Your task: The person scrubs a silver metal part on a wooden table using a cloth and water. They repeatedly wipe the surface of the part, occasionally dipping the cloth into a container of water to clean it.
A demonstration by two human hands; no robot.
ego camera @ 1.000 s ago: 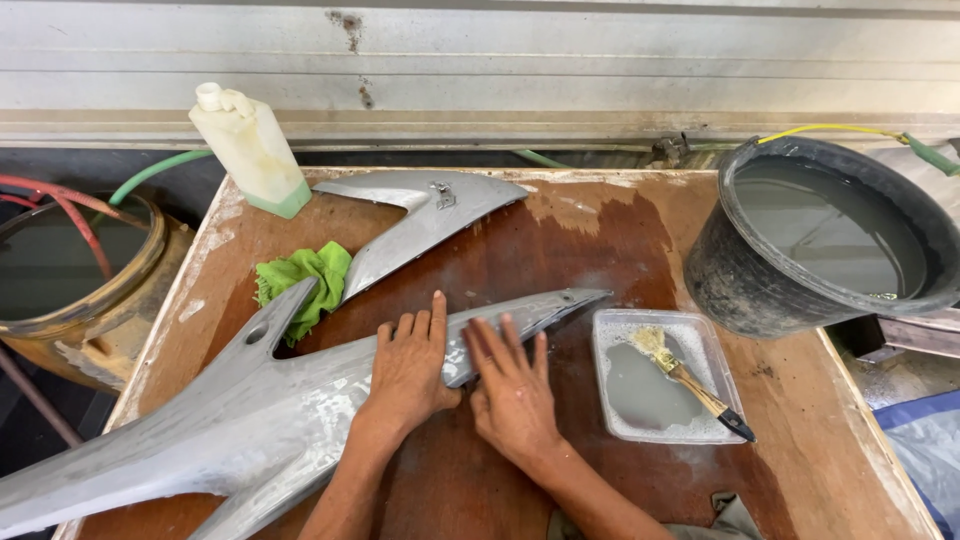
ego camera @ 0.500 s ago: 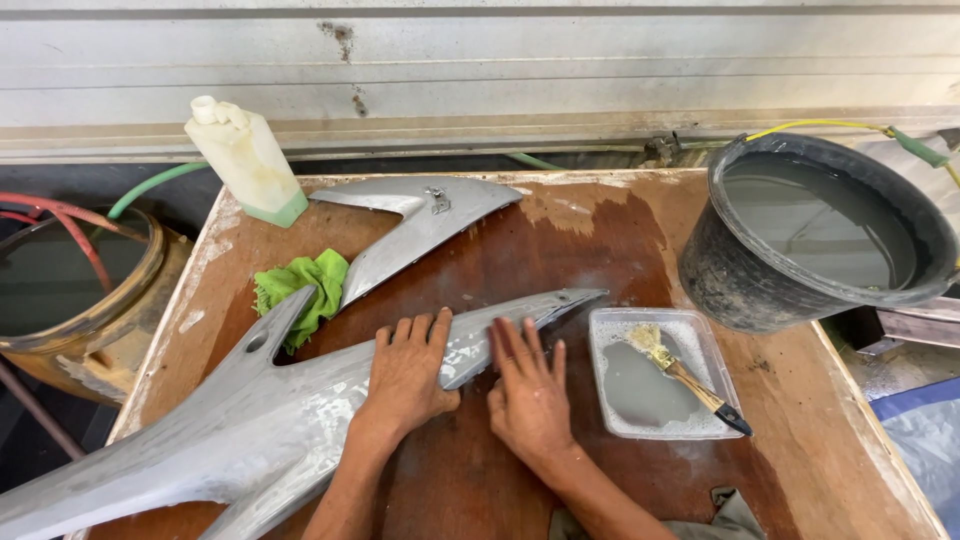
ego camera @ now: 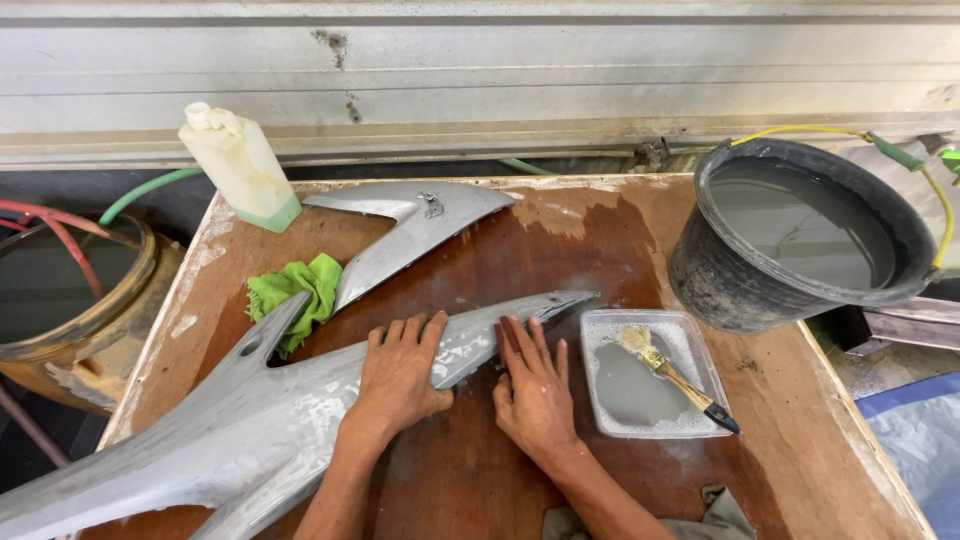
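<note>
Wet brown board [ego camera: 620, 250] bears long grey pointed panel [ego camera: 250, 440] under both hands.

matt grey plastic panel [ego camera: 300, 420] looks scuffed and wet on a stained, glossy-wet wooden board [ego camera: 600, 250].

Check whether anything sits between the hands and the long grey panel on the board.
Nothing visible does. The left hand lies flat on the long grey panel; the right hand presses at its tapered end, fingertips touching the edge.
</note>
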